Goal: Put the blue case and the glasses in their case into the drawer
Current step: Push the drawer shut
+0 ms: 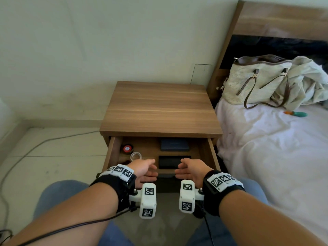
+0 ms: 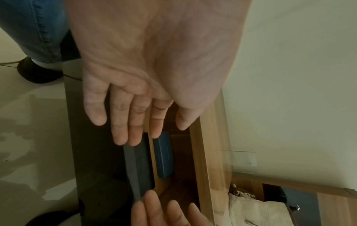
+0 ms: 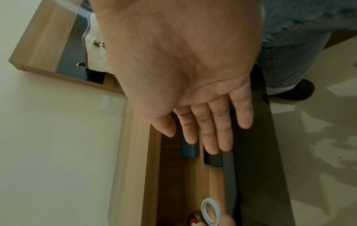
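1. Head view: the left hand (image 1: 144,170) and the right hand (image 1: 190,170) sit at the front edge of the open drawer (image 1: 212,153), palms facing each other, fingers straight and loosely together, holding nothing. Whether the fingers touch the drawer front cannot be told from here. In the drawer the blue case (image 1: 174,145) lies flat toward the back, and the black glasses case (image 1: 168,161) lies flat in front of it, between the two hands. At the drawer's left side are a round tin with a red lid (image 1: 127,148) and a clear tape roll (image 1: 135,156). The nightstand (image 1: 160,107) stands beside a bed (image 1: 276,148) with a woven handbag (image 1: 255,80) on it.

2. Left wrist view: the left hand (image 2: 146,73) is flat and empty, fingers (image 2: 120,126) extended over the dark drawer front. Beyond them lie the black glasses case (image 2: 144,162) and the blue case (image 2: 164,154), side by side. The right hand's fingertips (image 2: 152,204) show at the bottom.

3. Right wrist view: the right hand (image 3: 185,61) is likewise spread flat and empty. Past its fingers (image 3: 212,134) are the blue case (image 3: 190,150), the black glasses case (image 3: 213,159), the tape roll (image 3: 211,211) and the tin (image 3: 195,218).
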Demonstrator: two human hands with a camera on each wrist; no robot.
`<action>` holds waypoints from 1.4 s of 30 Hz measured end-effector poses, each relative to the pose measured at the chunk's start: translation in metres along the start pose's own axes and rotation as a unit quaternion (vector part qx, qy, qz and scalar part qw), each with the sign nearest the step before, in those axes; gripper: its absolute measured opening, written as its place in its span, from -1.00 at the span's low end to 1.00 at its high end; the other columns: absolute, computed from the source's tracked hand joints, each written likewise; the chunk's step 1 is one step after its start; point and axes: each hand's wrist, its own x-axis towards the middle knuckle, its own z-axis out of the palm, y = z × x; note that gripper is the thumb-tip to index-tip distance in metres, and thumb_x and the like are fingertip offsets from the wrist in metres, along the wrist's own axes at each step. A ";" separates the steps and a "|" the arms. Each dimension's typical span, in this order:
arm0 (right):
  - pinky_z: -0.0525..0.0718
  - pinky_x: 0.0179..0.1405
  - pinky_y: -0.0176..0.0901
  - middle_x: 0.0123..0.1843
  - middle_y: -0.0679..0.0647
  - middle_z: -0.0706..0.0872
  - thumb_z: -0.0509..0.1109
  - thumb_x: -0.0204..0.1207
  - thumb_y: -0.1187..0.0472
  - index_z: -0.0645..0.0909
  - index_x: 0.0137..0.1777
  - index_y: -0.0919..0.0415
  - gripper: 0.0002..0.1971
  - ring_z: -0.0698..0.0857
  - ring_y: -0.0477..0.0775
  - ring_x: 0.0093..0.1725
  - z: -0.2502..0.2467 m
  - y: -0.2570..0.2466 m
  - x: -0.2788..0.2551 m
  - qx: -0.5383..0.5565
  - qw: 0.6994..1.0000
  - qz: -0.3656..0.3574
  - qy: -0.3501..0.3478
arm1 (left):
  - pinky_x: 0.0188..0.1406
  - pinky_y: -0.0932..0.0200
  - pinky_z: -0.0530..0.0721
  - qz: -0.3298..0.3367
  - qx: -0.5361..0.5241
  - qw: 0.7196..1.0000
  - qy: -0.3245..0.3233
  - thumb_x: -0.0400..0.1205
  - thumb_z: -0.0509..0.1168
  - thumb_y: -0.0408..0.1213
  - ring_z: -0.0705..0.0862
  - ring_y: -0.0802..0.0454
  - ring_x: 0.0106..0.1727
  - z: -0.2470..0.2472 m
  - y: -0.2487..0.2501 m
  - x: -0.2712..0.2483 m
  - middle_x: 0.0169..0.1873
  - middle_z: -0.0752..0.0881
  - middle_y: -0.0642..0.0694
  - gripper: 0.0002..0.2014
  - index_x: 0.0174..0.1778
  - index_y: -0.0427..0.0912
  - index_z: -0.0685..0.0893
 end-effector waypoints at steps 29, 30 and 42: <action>0.55 0.29 0.11 0.08 0.20 0.78 0.17 0.67 0.04 0.66 -0.13 0.26 -0.65 0.73 0.15 0.12 0.007 0.030 0.032 0.003 0.999 -0.009 0.040 | 0.20 0.03 0.54 0.014 0.001 0.999 0.033 0.69 0.19 0.04 0.74 0.05 0.13 -0.005 -0.026 0.028 0.09 0.80 -0.08 -0.60 0.08 -0.20 0.75; 0.55 0.27 0.10 0.06 0.20 0.78 0.16 0.68 0.04 0.66 -0.13 0.26 -0.65 0.74 0.16 0.12 0.007 0.028 0.032 0.003 0.999 -0.006 0.037 | 0.21 0.03 0.54 0.016 0.000 0.999 0.033 0.69 0.19 0.04 0.74 0.05 0.13 -0.005 -0.024 0.029 0.10 0.80 -0.08 -0.61 0.09 -0.20 0.75; 0.56 0.38 0.15 0.04 0.20 0.73 0.12 0.69 -0.06 0.61 0.21 0.33 -0.54 0.73 0.22 0.17 0.013 0.002 0.049 -0.003 1.000 -0.008 0.027 | 0.28 -0.01 0.52 0.035 -0.008 0.999 0.039 0.67 0.22 0.08 0.72 0.02 0.17 -0.002 0.004 0.041 0.12 0.77 -0.08 -0.60 0.12 -0.18 0.71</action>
